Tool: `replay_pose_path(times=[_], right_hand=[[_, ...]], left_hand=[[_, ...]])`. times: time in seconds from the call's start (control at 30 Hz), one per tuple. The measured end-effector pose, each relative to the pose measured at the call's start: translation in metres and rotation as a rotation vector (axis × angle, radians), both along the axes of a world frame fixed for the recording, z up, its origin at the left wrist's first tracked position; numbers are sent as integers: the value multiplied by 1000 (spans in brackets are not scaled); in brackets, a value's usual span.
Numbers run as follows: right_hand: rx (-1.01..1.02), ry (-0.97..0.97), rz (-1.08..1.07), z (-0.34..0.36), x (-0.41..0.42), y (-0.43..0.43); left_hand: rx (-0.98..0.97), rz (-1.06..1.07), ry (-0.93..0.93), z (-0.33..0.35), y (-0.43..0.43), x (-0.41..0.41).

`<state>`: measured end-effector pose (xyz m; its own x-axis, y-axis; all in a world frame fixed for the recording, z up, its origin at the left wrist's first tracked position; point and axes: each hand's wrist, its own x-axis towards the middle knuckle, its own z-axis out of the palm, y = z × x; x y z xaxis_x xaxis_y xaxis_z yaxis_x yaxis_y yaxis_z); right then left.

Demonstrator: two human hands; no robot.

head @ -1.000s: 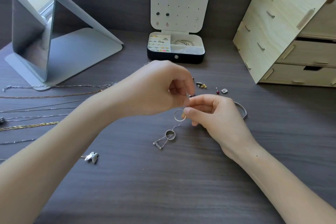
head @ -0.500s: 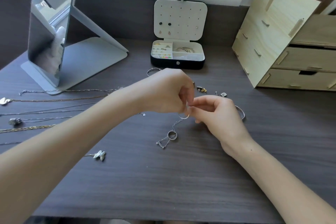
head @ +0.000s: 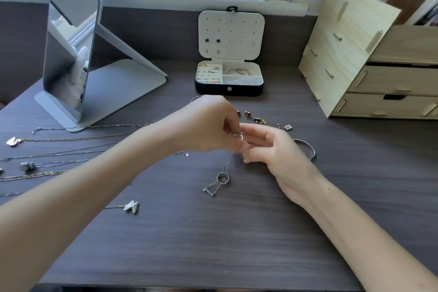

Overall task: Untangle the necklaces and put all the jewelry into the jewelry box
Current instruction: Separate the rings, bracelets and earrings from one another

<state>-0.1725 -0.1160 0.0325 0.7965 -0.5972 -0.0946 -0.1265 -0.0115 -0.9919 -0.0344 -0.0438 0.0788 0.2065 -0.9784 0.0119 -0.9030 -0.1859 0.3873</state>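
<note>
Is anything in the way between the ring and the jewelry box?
Nothing tall. Only small earrings lie on the table between the ring pinched by the left hand and the open jewelry box.

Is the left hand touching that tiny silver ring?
Touching. The head view shows the left hand pinching the small ring between its fingers, with a thin chain hanging below.

A: Entry one, left hand (head: 208, 125)?
B: Bare. Left forearm (head: 83, 192) bare as well, all the way to the frame edge at 8 o'clock.
A: Entry two, right hand (head: 272, 152)?
B: Bare. Right forearm (head: 355, 232) bare to the edge at 4 o'clock, with one small dark mark (head: 329, 188) just below the wrist.
</note>
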Motion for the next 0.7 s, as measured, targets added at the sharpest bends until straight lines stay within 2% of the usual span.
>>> replay_pose_path(times=[0.1, 0.27, 0.43, 0.6, 0.7], right_hand=[[22, -51, 125, -1, 1, 7], [-46, -31, -42, -8, 0, 4], [-4, -48, 28, -3, -5, 5], [84, -103, 99, 3, -11, 3], [95, -129, 109, 5, -12, 3]], left_hand=[[-14, 12, 125, 3, 3, 5], [43, 91, 403, -1, 10, 18], [158, 232, 599, -15, 14, 31], [186, 318, 1052, -20, 15, 41], [225, 296, 1169, -24, 15, 43]])
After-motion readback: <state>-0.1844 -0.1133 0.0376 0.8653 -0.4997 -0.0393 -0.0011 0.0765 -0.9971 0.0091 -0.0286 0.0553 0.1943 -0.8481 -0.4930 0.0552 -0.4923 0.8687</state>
